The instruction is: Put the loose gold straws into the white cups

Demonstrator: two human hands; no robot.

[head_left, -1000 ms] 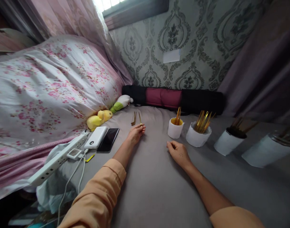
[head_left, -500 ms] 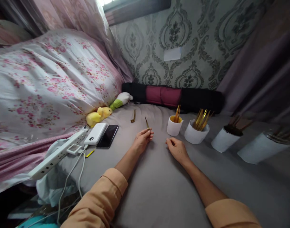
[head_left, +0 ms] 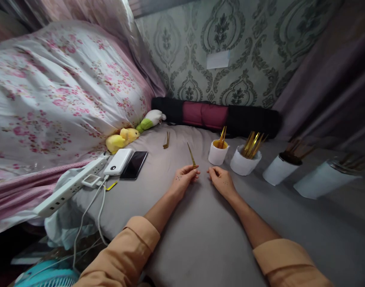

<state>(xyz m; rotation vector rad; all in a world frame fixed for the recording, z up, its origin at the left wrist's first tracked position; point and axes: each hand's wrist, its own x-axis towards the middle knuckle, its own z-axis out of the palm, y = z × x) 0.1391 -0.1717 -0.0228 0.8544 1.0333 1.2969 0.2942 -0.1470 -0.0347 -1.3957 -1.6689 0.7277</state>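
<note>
The left hand pinches one gold tool, pointing away, slightly left; four cups stand ahead and rightward of the curled right hand.

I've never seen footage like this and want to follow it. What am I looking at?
There is no machine here: a person is working bare-handed, and one camera worn on their head looks forward and down. The left hand pinches a thin, pointed, gold-coloured tool. The right hand is nearby but apart, fingers curled, with nothing visible in it. On the grey cloth, to the right, stand four white-sided containers with thin items sticking out. Further left lie a bent tool, a phone, a white device with a cable, and a yellow plush toy.
</note>
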